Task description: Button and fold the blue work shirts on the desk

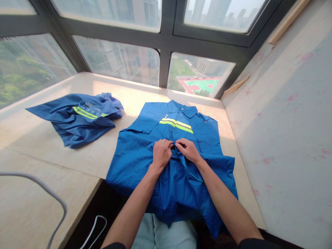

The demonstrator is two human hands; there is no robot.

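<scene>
A blue work shirt [207, 138] with a yellow-green reflective stripe across its chest lies spread on the pale sill, collar toward the window. Its lower part hangs over the front edge toward my lap. Both hands meet at the shirt's front placket, below the stripe. My left hand [162, 152], with a ring on one finger, pinches the left side of the opening. Close beside it, my right hand [188, 149] pinches the other edge. The fabric is gathered and slightly lifted between them. Any button at the fingertips is too small to make out.
A second blue garment [83, 121] with a reflective stripe lies crumpled on the sill [132, 93] to the left. A grey cable [49, 190] curves at the lower left, with a white loop [94, 228] below. Windows stand behind; a flowered wall [285, 121] rises on the right.
</scene>
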